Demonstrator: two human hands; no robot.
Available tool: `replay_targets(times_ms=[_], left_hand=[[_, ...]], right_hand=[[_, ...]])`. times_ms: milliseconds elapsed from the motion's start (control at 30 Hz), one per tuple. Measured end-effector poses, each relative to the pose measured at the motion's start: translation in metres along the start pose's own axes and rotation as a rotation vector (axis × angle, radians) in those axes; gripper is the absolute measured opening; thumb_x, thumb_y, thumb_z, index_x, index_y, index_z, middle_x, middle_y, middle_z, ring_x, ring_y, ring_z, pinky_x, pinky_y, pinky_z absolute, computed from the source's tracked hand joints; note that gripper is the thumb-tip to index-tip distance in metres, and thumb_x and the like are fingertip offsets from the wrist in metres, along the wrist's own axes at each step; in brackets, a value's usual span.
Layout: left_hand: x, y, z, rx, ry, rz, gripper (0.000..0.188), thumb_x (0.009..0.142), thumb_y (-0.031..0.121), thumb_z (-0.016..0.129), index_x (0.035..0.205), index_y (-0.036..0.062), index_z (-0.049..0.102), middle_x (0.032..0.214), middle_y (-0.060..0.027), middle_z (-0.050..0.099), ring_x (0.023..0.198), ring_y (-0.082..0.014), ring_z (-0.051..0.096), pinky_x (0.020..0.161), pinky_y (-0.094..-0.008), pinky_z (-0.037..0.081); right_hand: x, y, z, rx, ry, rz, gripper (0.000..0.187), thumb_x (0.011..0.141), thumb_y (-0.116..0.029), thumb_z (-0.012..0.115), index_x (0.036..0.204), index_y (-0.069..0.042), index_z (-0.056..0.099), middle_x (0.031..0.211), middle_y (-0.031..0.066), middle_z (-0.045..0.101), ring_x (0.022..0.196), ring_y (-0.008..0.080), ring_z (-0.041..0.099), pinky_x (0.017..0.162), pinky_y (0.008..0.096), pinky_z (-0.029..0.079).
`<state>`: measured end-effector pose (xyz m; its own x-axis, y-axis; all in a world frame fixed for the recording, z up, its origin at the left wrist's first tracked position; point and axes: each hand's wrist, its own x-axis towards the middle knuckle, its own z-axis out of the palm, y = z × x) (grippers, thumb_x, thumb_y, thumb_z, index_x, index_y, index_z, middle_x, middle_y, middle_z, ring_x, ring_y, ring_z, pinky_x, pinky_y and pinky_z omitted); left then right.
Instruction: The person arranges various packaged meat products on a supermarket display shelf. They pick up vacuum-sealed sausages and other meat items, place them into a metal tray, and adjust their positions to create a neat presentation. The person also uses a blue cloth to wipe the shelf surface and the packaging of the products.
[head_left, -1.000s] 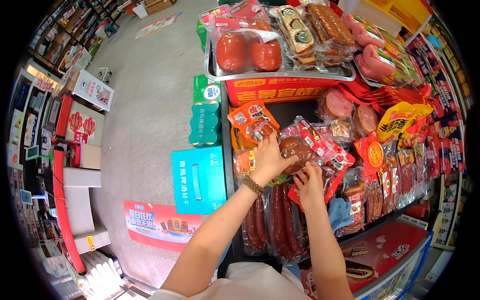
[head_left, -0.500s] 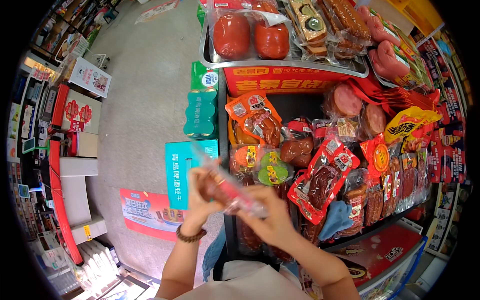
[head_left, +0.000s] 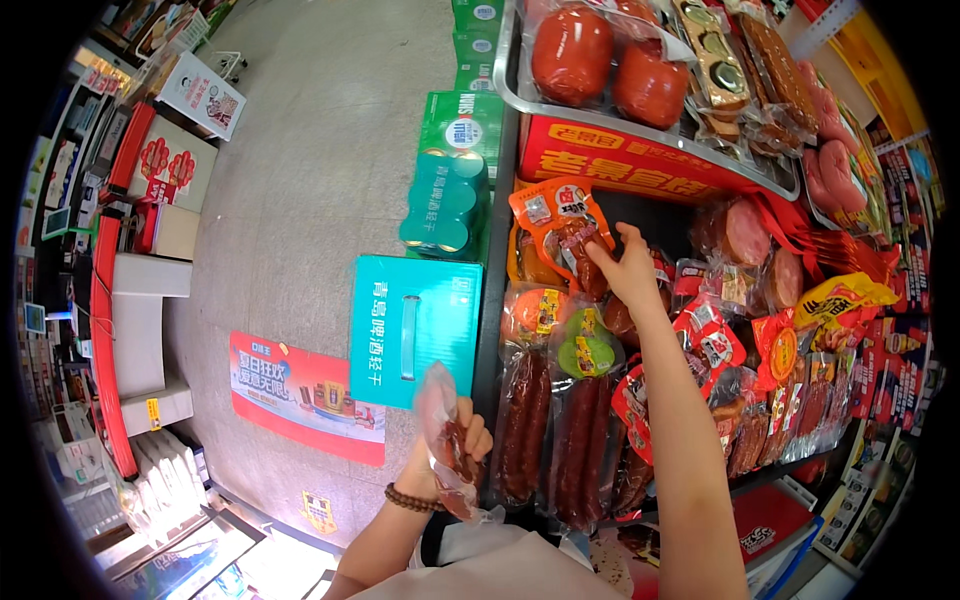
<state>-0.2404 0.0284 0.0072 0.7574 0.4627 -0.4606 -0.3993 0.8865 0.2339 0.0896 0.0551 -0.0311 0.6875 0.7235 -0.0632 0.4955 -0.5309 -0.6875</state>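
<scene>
My left hand (head_left: pixel 422 472), with a beaded bracelet at the wrist, is closed round a clear vacuum-sealed meat pack (head_left: pixel 452 448), held upright low in front of me. The pack's brown contents show through the plastic, but their kind is unclear. My right hand (head_left: pixel 632 275) reaches over the display with its fingers apart, close to an orange meat packet (head_left: pixel 565 228); whether the fingertips touch it I cannot tell. Below that packet lie a pack with a green label (head_left: pixel 585 345) and long dark sausages (head_left: pixel 522 425) in clear wrap. My right forearm covers part of a red meat packet (head_left: pixel 705 330).
A metal tray (head_left: pixel 650 150) of wrapped red meats stands at the far end, above a red sign. Left of the display are a teal carton (head_left: pixel 415 335), teal cans (head_left: pixel 440 205) and green cartons (head_left: pixel 465 125). Yellow packets (head_left: pixel 840 300) lie to the right.
My right hand has let go of the meat pack and moved up to the orange packet. My left hand now keeps the pack alone, lower down. The view has shifted left.
</scene>
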Motion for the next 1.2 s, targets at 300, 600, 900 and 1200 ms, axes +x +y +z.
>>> replay_targets(times_ms=[300, 600, 900, 1200], left_hand=[[-0.005, 0.009, 0.011, 0.33, 0.373, -0.049, 0.03, 0.092, 0.039, 0.056, 0.09, 0.0093, 0.052, 0.077, -0.0037, 0.056, 0.073, -0.0152, 0.057, 0.066, -0.0264, 0.048], [-0.002, 0.018, 0.006, 0.551, 0.361, -0.092, 0.026, 0.093, 0.028, 0.057, 0.104, 0.0042, 0.058, 0.093, -0.0005, 0.061, 0.081, -0.007, 0.058, 0.069, -0.0236, 0.048], [-0.003, 0.009, -0.004, 0.516, 0.386, -0.115, 0.022, 0.094, 0.024, 0.055, 0.098, 0.0036, 0.059, 0.088, -0.0024, 0.063, 0.078, -0.0087, 0.061, 0.068, -0.0238, 0.05], [-0.018, 0.0, 0.053, 0.181, 0.167, -0.338, 0.037, 0.093, 0.044, 0.051, 0.104, 0.0094, 0.059, 0.086, -0.0055, 0.064, 0.077, -0.0179, 0.064, 0.069, -0.0322, 0.054]], right_hand=[[0.025, -0.021, -0.013, -0.444, -0.351, 0.239, 0.077, 0.056, -0.052, 0.078, 0.108, 0.001, 0.057, 0.11, 0.0198, 0.06, 0.109, 0.0338, 0.053, 0.091, 0.0443, 0.039], [-0.014, -0.022, -0.032, 0.268, -0.106, -0.091, 0.048, 0.067, -0.013, 0.075, 0.105, 0.002, 0.048, 0.095, 0.0143, 0.065, 0.085, 0.0201, 0.063, 0.075, 0.0321, 0.051], [-0.03, -0.095, -0.068, 0.601, 0.061, -0.216, 0.058, 0.068, -0.008, 0.075, 0.114, 0.0, 0.041, 0.102, 0.012, 0.059, 0.094, 0.0207, 0.059, 0.082, 0.0341, 0.048], [-0.009, -0.063, -0.025, 0.729, -0.482, 0.25, 0.052, 0.077, -0.013, 0.072, 0.122, 0.0, 0.048, 0.111, 0.0091, 0.059, 0.103, 0.0154, 0.055, 0.09, 0.0314, 0.044]])
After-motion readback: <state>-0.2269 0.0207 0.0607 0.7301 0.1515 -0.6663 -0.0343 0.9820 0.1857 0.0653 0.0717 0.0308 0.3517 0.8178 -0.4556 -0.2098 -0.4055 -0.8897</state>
